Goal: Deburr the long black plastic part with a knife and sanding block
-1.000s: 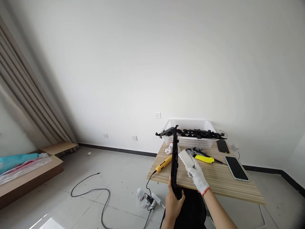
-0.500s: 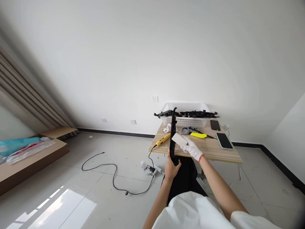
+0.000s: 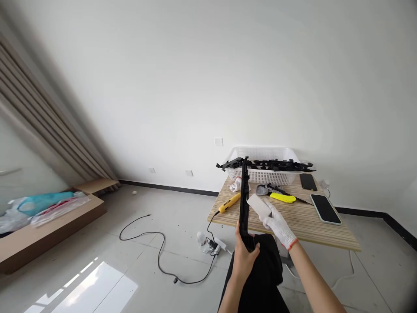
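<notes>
Plain room, long curtain, tiled floor

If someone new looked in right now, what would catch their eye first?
Probably the long black strip in the bare left hand, with a white block beside it in the gloved right hand. Next, perhaps the bright yellow handle on the table, then the white basket at its far side, with more black parts lying across the top.

The strip looks matt plastic, the block smooth, the worn glove knitted cloth; near the wood-grained table's right edge, a phone looks glossy.
</notes>
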### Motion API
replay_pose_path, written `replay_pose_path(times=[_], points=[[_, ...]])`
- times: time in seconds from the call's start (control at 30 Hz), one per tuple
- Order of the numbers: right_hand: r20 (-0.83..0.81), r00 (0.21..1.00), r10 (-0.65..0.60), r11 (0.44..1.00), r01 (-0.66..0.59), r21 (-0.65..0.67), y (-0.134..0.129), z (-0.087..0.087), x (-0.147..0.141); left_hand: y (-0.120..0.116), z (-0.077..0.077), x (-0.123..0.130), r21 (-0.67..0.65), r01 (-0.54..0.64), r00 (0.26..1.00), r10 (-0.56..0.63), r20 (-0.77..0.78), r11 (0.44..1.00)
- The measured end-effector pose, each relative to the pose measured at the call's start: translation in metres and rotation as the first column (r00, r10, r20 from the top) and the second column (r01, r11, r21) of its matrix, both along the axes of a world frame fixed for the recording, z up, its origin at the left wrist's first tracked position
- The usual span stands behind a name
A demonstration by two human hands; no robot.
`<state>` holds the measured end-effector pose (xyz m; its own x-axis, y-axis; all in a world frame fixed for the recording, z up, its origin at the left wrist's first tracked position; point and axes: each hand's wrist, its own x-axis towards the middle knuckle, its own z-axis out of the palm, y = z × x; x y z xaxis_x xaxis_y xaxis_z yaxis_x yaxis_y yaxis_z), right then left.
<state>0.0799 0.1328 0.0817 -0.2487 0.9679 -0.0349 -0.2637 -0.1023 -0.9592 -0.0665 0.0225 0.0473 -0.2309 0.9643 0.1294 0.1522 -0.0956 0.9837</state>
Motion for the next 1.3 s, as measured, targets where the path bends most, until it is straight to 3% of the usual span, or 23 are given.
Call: replay_pose_path(times=[0.07,0.17,0.27,0.33,0.47,0.53,0.6,0.67,0.73,0.8,0.97,1.1,1.3], points=[[-0.011,1.0,-0.009,1.0,0.009,0.026,-0.005,-0.001,0.0,-0.006,0.011,-0.005,-0.005,0.008,1.0,-0.008,0.0,1.0],[-0.139,0.969,-0.206,0.977,0.212,0.035,-0.009,0.002,0.001,-0.009,0.029,-0.015,-0.05,0.096,0.988,-0.089,0.127,0.994],[-0.08,0.991,-0.103,0.994,0.1,-0.039,-0.005,0.006,0.0,-0.005,0.037,-0.023,-0.059,0.159,0.971,-0.146,0.189,0.985],[-0.048,0.999,-0.015,0.998,0.012,-0.059,0.002,0.007,-0.002,0.0,0.034,-0.025,-0.065,0.166,0.964,-0.148,0.22,0.984],[-0.089,0.979,-0.183,0.981,0.176,-0.079,0.015,0.003,-0.008,0.01,0.016,-0.022,-0.037,0.142,0.957,-0.128,0.262,0.989],[-0.079,0.988,-0.13,0.99,0.125,-0.062,0.016,0.0,-0.01,0.013,0.005,-0.017,-0.005,0.119,0.951,-0.113,0.289,0.993],[0.005,0.997,-0.071,0.997,0.071,-0.04,0.013,-0.003,-0.009,0.014,-0.004,-0.01,0.019,0.084,0.95,-0.086,0.301,0.996],[0.163,0.977,-0.138,0.989,0.129,0.07,0.007,-0.004,-0.007,0.014,-0.012,-0.003,0.02,0.043,0.951,-0.047,0.305,0.999],[0.344,0.888,-0.305,0.938,0.218,0.27,0.001,-0.007,-0.006,0.014,-0.017,0.004,0.004,0.0,0.953,-0.001,0.304,1.0],[0.472,0.749,-0.465,0.856,0.244,0.457,-0.002,-0.013,-0.008,0.015,-0.02,0.009,0.0,-0.022,0.954,0.021,0.3,1.0],[0.505,0.444,-0.74,0.643,0.247,0.725,-0.004,-0.041,-0.022,0.022,-0.023,0.015,0.049,-0.075,0.955,0.058,0.291,0.996],[0.494,0.372,-0.786,0.582,0.176,0.794,-0.004,-0.055,-0.028,0.029,-0.031,0.017,0.056,-0.131,0.955,0.111,0.276,0.99],[0.474,0.284,-0.833,0.521,0.118,0.845,-0.005,-0.056,-0.027,0.035,-0.041,0.021,0.055,-0.149,0.939,0.124,0.322,0.987]])
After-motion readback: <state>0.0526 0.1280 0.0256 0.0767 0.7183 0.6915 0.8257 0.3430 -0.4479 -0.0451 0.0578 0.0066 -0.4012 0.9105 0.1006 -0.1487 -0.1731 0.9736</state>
